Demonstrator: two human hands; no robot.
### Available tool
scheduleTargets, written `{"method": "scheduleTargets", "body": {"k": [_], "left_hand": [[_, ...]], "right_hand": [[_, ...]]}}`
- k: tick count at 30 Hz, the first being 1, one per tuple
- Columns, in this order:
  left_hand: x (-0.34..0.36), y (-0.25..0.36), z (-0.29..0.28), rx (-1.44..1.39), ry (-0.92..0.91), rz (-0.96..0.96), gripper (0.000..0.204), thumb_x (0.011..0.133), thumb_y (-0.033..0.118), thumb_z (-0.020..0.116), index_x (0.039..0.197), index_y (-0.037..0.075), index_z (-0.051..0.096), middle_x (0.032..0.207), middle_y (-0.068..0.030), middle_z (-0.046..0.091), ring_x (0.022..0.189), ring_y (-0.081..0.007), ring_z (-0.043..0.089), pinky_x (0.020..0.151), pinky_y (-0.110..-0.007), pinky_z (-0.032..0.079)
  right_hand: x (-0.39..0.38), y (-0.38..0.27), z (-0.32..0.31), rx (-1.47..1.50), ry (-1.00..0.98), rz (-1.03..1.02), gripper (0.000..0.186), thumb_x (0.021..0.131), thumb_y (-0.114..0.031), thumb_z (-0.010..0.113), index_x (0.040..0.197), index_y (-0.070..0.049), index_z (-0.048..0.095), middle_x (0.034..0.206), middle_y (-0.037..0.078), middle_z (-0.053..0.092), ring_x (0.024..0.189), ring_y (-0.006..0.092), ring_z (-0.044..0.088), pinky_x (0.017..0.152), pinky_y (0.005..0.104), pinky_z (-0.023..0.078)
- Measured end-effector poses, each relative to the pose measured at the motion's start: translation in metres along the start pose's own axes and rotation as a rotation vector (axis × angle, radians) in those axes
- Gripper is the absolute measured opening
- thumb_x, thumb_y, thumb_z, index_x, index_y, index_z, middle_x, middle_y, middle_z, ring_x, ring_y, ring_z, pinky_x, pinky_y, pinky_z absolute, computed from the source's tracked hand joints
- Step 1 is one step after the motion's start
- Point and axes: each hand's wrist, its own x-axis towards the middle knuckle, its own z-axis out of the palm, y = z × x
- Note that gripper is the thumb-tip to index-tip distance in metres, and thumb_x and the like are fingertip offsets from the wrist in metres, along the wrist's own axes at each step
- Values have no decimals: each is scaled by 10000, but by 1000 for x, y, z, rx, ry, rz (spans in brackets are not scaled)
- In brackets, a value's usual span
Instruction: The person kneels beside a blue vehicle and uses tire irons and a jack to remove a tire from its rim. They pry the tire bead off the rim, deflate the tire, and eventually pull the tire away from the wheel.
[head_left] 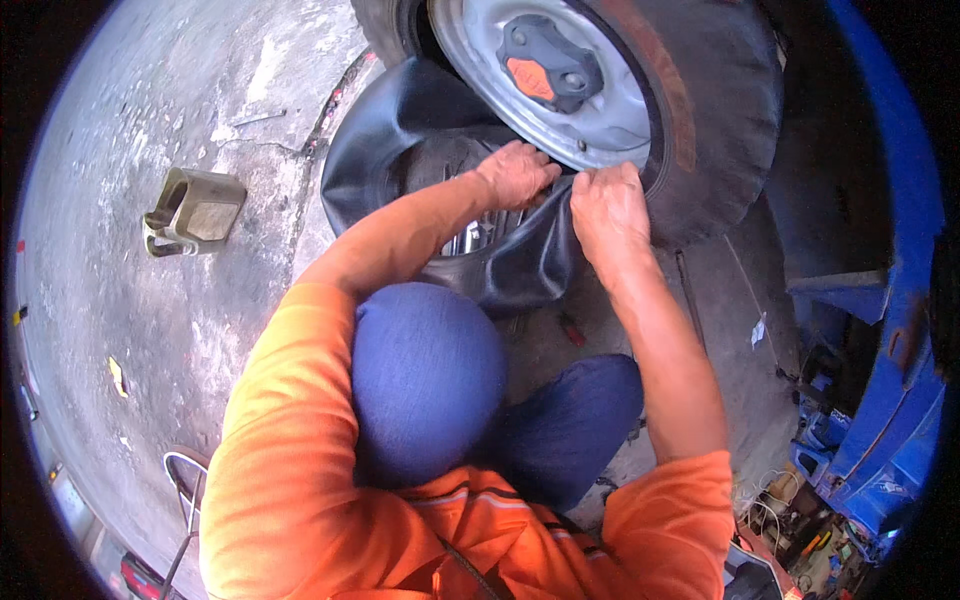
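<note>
A black rubber inner tube (375,130), limp and creased, lies on the floor in front of my knees against a large wheel. The wheel has a worn black tire (715,110) around a silver rim (615,100), with a dark hub cap bearing an orange patch in its middle. At the rim's lower edge, my left hand (518,175) has its fingers curled over the tube. Close beside it on the right, my right hand (612,208) pinches a raised fold of the same tube. The fingertips of both hands are partly hidden between tube and tire.
On the stained concrete floor to the left stands a cut-open can with a handle (205,210). Shiny metal pieces (475,235) show through the tube's opening. A blue metal frame (890,350) rises at the right, above a clutter of tools and wires (810,520).
</note>
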Motion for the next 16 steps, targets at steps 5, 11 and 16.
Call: {"method": "scheduleTargets", "body": {"k": [5,11,16], "left_hand": [[-36,-41,-13,172,-74,-88,286,780,249,614,1033,115,623,954,-88,617,958,-278,574,846,-406,433],[-45,-79,-43,287,34,-139,607,775,173,602,1345,112,401,967,-145,599,965,-320,572,906,-429,425],[-35,-89,-36,216,68,-80,725,798,186,617,1451,178,301,1049,-181,570,995,-343,567,945,-454,409]], "right_hand": [[29,-50,49,218,181,134,417,861,-186,526,1237,-7,555,1015,98,664,956,210,611,841,389,403],[77,-79,67,591,312,217,461,831,-175,547,1264,-15,540,1030,136,651,965,271,619,846,400,440],[94,-71,58,708,40,269,664,761,-279,706,1321,-5,477,1177,164,608,1107,310,575,939,412,419]]}}
